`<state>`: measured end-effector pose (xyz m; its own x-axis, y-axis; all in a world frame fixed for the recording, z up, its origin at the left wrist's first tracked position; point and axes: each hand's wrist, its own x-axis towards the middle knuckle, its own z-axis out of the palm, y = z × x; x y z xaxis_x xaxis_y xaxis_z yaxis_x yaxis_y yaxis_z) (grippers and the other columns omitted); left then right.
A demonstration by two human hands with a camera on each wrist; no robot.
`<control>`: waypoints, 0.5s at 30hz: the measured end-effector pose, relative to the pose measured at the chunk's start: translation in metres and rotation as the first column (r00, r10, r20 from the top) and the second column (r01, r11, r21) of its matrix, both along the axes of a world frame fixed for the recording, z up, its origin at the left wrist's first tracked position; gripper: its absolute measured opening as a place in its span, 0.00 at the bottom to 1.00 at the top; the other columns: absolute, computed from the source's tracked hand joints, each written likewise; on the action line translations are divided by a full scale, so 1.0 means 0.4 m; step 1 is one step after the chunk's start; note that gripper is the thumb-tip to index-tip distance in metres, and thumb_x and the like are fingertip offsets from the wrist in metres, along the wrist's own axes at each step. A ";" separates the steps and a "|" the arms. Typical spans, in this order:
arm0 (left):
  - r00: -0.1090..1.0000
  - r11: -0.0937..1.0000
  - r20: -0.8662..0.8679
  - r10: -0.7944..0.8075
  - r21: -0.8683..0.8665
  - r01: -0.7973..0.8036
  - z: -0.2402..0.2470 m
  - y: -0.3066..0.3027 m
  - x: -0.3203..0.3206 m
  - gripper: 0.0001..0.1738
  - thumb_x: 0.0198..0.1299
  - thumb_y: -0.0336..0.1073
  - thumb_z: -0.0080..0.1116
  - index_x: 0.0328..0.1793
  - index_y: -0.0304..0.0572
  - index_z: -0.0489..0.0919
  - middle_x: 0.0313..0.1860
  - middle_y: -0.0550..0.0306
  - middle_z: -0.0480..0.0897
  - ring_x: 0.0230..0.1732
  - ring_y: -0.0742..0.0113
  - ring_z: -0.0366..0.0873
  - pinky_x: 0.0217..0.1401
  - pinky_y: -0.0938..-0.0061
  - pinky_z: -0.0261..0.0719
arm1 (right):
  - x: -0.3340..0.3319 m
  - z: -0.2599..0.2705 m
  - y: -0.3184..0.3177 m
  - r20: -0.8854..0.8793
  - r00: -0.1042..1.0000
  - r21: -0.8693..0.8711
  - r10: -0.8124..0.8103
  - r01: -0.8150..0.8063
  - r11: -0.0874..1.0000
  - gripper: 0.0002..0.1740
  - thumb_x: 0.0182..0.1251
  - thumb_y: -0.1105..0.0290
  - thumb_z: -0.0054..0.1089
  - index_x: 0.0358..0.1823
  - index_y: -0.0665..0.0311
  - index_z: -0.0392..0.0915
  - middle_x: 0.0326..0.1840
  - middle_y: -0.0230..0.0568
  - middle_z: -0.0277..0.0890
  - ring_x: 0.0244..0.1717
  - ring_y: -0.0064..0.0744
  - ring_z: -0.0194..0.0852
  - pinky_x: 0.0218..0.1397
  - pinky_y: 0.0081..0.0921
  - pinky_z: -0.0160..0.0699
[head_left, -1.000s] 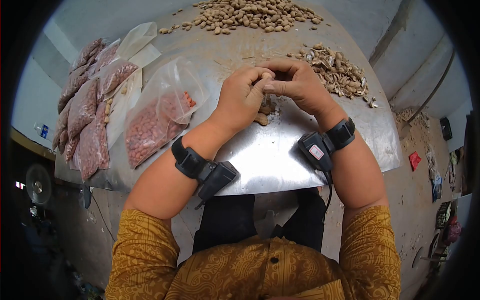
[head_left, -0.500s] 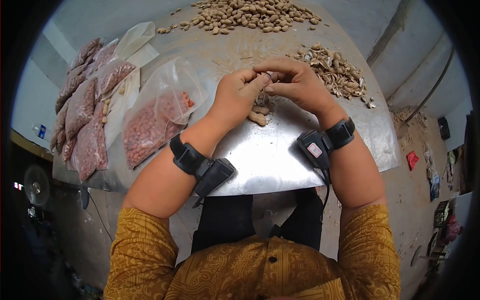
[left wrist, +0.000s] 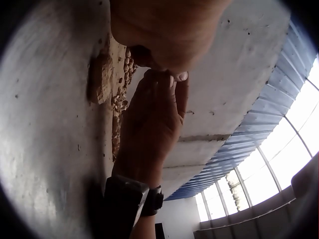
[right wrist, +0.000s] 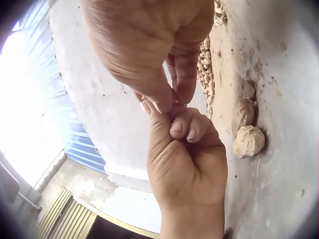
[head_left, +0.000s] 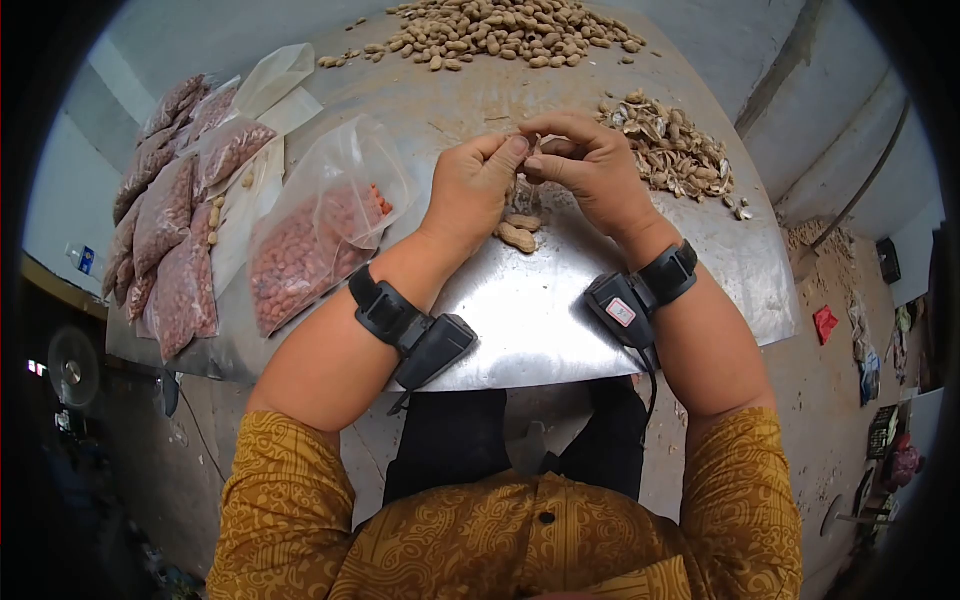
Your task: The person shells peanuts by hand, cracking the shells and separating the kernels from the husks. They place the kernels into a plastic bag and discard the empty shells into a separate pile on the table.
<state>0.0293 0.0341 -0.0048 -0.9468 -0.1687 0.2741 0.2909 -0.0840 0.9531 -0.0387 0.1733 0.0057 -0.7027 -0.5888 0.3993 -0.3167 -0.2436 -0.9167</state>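
In the head view the left hand (head_left: pixel 466 198) and right hand (head_left: pixel 600 180) meet at their fingertips above the metal table. Between them they pinch a small brown peanut (head_left: pixel 531 150), mostly covered by the fingers. The left fingers are curled, with the thumb pressed at the tips, as the left hand (right wrist: pixel 183 162) shows in the right wrist view. From the other side, the right hand (left wrist: pixel 152 112) reaches in with thumb and fingers together. Just below the hands, unshelled peanuts (head_left: pixel 516 237) lie on the table.
A large heap of unshelled peanuts (head_left: pixel 510 32) covers the far edge. Empty shells (head_left: pixel 680 150) are piled at the right. An open clear bag of red kernels (head_left: pixel 300 265) lies left of the hands, beside several filled bags (head_left: pixel 165 215).
The fingertips have shifted, and the pale peanut seen between them a second ago is now mostly hidden. The right wrist has moved slightly left; the peanuts below the hands show more fully.
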 end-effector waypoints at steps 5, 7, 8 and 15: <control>0.999 0.993 0.040 -0.020 0.117 0.015 0.001 -0.004 -0.001 0.15 0.65 0.42 0.51 0.44 0.36 0.78 0.21 0.69 0.69 0.20 0.83 0.60 0.22 0.86 0.59 | 0.008 -0.008 -0.011 0.243 0.965 -0.125 0.100 -0.071 0.990 0.15 0.57 0.78 0.60 0.48 0.67 0.76 0.40 0.35 0.75 0.38 0.23 0.76 0.40 0.17 0.79; 0.999 0.993 0.042 0.016 0.113 -0.021 0.002 -0.002 -0.007 0.16 0.65 0.42 0.51 0.45 0.35 0.78 0.21 0.70 0.69 0.20 0.83 0.60 0.23 0.86 0.58 | 0.011 -0.006 -0.014 0.373 0.921 -0.152 0.110 -0.056 0.987 0.15 0.59 0.77 0.58 0.49 0.67 0.76 0.42 0.36 0.75 0.39 0.23 0.76 0.41 0.18 0.79; 0.999 0.993 0.042 0.034 0.112 -0.039 0.002 -0.001 -0.010 0.16 0.65 0.42 0.51 0.46 0.35 0.78 0.20 0.70 0.68 0.20 0.83 0.59 0.23 0.86 0.58 | 0.014 -0.005 -0.016 0.408 0.905 -0.171 0.116 -0.049 0.984 0.16 0.59 0.77 0.58 0.50 0.67 0.75 0.43 0.36 0.75 0.39 0.23 0.75 0.41 0.18 0.79; 0.960 0.921 -0.220 0.174 -0.308 -0.238 -0.010 -0.001 -0.025 0.16 0.62 0.37 0.52 0.51 0.34 0.78 0.33 0.59 0.80 0.34 0.71 0.76 0.37 0.79 0.72 | 0.025 -0.024 -0.039 0.571 0.784 -0.375 0.242 -0.012 0.927 0.17 0.64 0.77 0.49 0.55 0.66 0.70 0.43 0.37 0.74 0.39 0.23 0.73 0.42 0.21 0.75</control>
<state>0.0193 0.0338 -0.0090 -0.8278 -0.2249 0.5139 0.4410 0.3052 0.8440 -0.0287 0.1578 -0.0038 -0.7915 -0.6010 0.1108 0.3231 -0.5655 -0.7588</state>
